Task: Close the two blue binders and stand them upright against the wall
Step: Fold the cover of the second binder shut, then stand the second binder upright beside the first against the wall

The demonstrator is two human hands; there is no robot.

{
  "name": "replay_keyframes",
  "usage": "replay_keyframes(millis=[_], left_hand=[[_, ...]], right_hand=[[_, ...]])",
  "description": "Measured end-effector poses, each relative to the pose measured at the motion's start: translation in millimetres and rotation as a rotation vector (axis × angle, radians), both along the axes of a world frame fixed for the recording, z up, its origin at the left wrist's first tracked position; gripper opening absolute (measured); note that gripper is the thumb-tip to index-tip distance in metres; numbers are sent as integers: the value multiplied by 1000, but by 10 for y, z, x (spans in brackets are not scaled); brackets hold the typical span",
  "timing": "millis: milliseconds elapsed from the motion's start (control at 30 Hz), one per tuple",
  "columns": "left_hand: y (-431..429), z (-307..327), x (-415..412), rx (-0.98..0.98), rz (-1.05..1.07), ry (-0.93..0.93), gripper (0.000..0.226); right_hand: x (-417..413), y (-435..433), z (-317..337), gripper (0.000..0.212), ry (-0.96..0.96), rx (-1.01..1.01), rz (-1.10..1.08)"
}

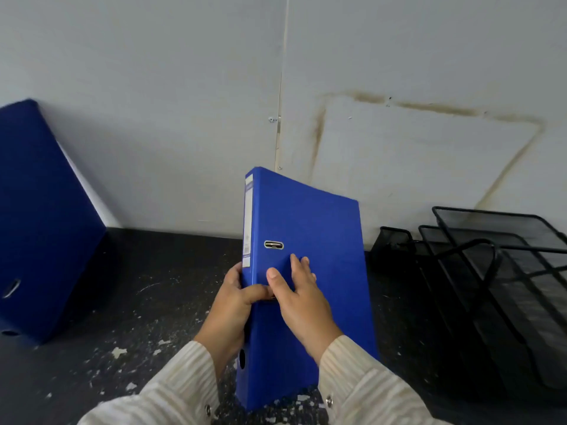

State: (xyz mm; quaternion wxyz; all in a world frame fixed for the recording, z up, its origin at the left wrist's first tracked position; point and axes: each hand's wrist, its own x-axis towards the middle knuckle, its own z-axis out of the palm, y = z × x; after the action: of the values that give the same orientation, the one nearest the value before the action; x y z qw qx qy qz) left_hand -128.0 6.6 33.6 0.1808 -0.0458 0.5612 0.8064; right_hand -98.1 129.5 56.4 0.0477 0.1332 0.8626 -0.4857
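A closed blue binder (310, 228) stands upright in the middle of the dark counter, its spine with a white label turned toward me. My left hand (236, 305) grips the spine, thumb wrapped onto the cover. On that front cover, just below the metal slot, lies my right hand (299, 299) with its fingers spread flat. The binder's bottom edge sits near the counter's front, well away from the wall. A second blue binder (46, 216) is closed at the far left and leans tilted against the wall.
A black mesh letter tray (497, 271) with stacked tiers fills the right side of the speckled counter (159, 296). The grey wall (184, 118) behind has brown stain lines at the right. Open counter lies between the two binders.
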Motion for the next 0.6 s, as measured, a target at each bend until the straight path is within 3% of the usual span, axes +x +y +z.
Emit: replay_keyframes(millis=[200, 267, 367, 600], left_hand=[[132, 67, 352, -55, 78, 297, 77], [211, 10, 452, -103, 51, 377, 78], [280, -107, 525, -201, -22, 458, 81], [331, -239, 496, -402, -199, 585, 95]], right_hand=[[157, -20, 221, 106, 194, 5, 16], [210, 36, 216, 110, 233, -91, -31], [265, 172, 93, 101, 216, -297, -56], [397, 338, -71, 82, 134, -354, -33]])
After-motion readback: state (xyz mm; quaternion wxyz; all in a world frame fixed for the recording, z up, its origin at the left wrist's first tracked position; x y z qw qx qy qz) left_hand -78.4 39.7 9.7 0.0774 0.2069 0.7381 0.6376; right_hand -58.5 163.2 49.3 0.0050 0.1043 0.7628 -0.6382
